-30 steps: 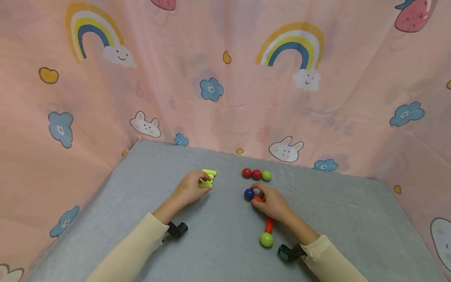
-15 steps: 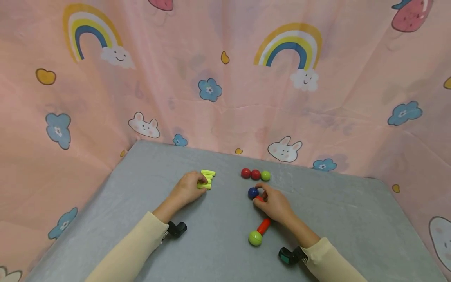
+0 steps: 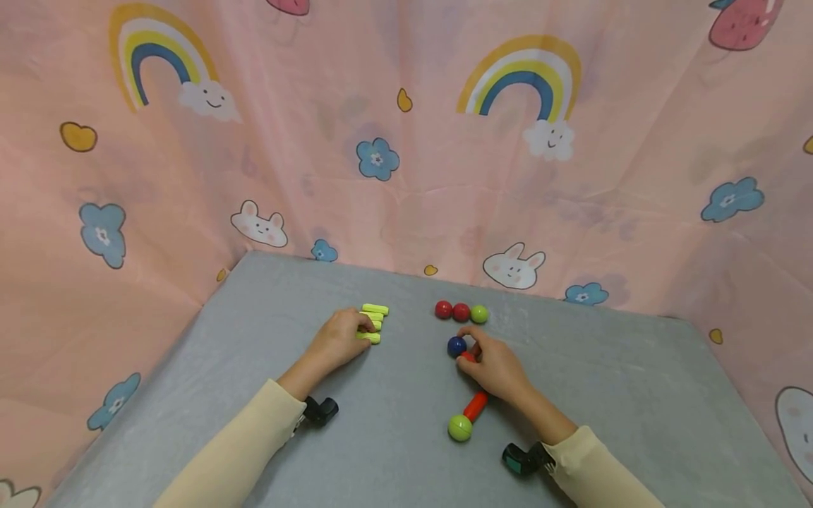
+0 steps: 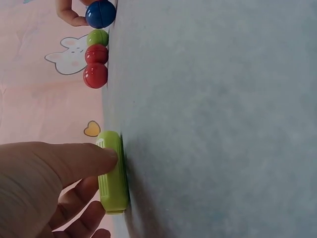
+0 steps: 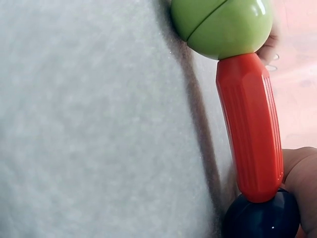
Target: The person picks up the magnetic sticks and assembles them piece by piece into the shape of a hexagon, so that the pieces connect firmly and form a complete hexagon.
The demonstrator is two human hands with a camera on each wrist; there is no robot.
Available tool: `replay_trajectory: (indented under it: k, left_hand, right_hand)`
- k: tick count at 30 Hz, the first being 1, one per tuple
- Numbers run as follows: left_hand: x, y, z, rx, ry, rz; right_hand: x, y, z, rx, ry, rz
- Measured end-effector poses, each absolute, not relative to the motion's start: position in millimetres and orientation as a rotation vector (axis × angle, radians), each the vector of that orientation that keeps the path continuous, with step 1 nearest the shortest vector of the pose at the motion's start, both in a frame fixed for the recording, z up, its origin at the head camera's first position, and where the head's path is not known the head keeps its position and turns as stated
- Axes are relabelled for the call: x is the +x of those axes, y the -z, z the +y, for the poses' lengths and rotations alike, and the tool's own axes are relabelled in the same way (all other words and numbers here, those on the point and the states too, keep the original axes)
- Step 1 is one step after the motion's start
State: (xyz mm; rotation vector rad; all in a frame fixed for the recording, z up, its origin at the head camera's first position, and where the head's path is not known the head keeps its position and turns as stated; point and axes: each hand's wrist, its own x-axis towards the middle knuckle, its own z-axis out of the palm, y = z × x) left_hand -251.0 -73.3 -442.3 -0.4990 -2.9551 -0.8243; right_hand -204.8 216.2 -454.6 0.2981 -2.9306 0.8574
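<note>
In the head view my left hand (image 3: 333, 340) reaches over several yellow-green rods (image 3: 375, 309) lying side by side. The left wrist view shows its thumb and fingers pinching the nearest rod (image 4: 114, 173). My right hand (image 3: 498, 363) grips a red rod (image 3: 468, 357) with a blue ball (image 3: 456, 346) at its tip. Another red rod (image 3: 475, 407), ending in a green ball (image 3: 460, 428), emerges from under that hand. In the right wrist view this rod joins a dark blue ball (image 5: 262, 218), which the hand hides in the head view.
Two red balls (image 3: 443, 310) and a smaller-looking green ball (image 3: 479, 314) stand in a row behind my right hand. The grey tabletop (image 3: 394, 423) ends at a pink printed curtain (image 3: 432, 190) behind and at both sides.
The green ball and its red rod swung left, then stayed put. The blue ball shifted slightly right. By my left hand, the nearest yellow-green rod has come slightly apart from the others.
</note>
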Motion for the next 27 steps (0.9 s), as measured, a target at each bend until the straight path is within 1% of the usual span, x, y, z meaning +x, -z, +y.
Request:
replay_trajectory:
  k: [14, 27]
  left_hand:
    - [-248, 439, -67, -0.512, 0.786, -3.018]
    - [-238, 441, -36, -0.621, 1.291, -2.975]
  right_hand:
    - [-205, 453, 216, 0.284, -0.869, -2.942]
    - [-204, 452, 216, 0.269, -0.881, -2.954]
